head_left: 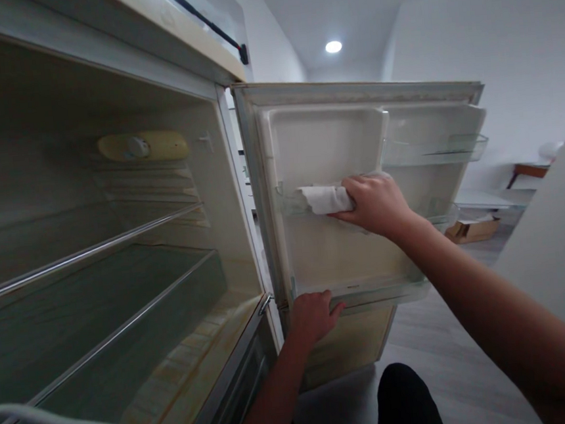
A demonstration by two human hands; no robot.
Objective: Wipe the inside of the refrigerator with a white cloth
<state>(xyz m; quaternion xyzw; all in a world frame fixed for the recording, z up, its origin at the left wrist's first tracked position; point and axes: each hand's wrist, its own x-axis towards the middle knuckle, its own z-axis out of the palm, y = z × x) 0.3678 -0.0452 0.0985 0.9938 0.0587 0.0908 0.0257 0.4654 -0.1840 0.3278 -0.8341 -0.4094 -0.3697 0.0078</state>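
My right hand (378,202) is closed around a white cloth (327,199), pressed against the middle rack on the inside of an open refrigerator door (326,145). One end of the cloth sticks out to the left of my fingers. Lower down, my left hand (314,316) grips the left end of the clear bottom door shelf (379,298). Its thumb points right along the shelf, and part of the grip is hidden. Yellowish stains mark the door's inner lining.
On the left is the refrigerator compartment (240,268), with glass shelves (168,261) and a yellowed lamp housing (158,145). A white cable (58,420) crosses the lower left. Behind the door, a cardboard box (476,229) sits on the floor. My knee (408,402) shows below.
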